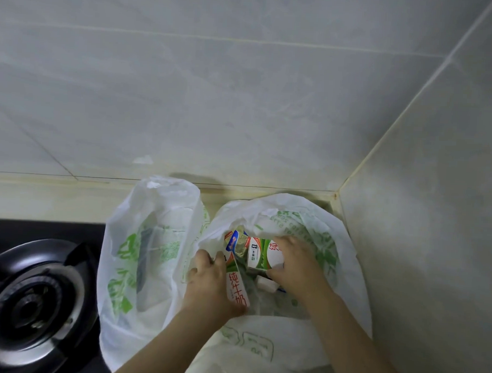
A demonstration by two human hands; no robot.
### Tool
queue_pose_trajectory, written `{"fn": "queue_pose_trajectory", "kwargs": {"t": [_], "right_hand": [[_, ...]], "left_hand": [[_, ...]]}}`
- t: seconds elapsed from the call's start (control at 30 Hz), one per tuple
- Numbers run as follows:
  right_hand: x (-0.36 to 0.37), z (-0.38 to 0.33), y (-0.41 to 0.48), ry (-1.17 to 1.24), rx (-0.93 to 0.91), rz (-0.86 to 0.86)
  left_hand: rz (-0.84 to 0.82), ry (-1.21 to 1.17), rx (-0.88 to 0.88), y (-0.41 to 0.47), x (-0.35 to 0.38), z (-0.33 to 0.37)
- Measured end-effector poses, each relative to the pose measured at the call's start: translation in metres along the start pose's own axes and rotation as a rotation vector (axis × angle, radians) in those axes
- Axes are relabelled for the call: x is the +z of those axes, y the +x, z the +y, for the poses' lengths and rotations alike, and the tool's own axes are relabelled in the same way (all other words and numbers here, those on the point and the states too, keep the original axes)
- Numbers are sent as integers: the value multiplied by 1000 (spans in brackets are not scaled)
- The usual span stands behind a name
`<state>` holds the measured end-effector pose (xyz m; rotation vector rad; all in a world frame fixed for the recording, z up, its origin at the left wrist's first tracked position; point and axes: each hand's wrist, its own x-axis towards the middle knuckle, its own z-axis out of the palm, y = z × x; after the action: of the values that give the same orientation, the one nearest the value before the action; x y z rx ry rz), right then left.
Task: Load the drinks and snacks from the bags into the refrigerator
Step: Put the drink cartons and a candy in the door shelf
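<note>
Milk cartons, two that can be counted, sit in the right-hand bag of a pair, and both hands are down inside its open mouth. Nearest the camera, the left hand grips the first carton, the one with red characters down its side, with fingers curled over its left edge. It lies tilted, probably because it is being worked free of the loose plastic. Just beyond and to the right, the right hand closes over the second carton, green and white, which lies on its side beside the first. The hands are apart, each clamped on its own carton; taking one per hand would likely save a trip. One small foil snack packet is wedged by the cartons' upper ends. One white block shows below the second carton, too unclear to name. Deeper contents are hidden by plastic.

Just left of that bag, the left-hand bag stands upright, untouched, with one dark flat item showing through its wall. Further left is one black gas burner. Behind, the pale worktop runs back to the tiled wall. The refrigerator is not in view, so unloading looks to be at an early stage.
</note>
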<state>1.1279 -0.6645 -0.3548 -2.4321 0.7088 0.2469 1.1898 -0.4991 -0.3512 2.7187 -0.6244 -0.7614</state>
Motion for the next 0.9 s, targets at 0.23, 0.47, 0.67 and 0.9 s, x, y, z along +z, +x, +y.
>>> {"fn": "queue_pose_trajectory", "kwargs": {"t": [0.23, 0.47, 0.67, 0.9], "right_hand": [[10, 5, 7, -17, 23, -2], [9, 8, 5, 53, 62, 64], [1, 13, -4, 117, 174, 148], [-19, 8, -18, 245, 147, 226]], "left_hand": [[-27, 49, 24, 7, 3, 2], [-62, 81, 38, 11, 6, 3], [-97, 62, 54, 12, 3, 4], [-49, -144, 59, 3, -11, 0]]}}
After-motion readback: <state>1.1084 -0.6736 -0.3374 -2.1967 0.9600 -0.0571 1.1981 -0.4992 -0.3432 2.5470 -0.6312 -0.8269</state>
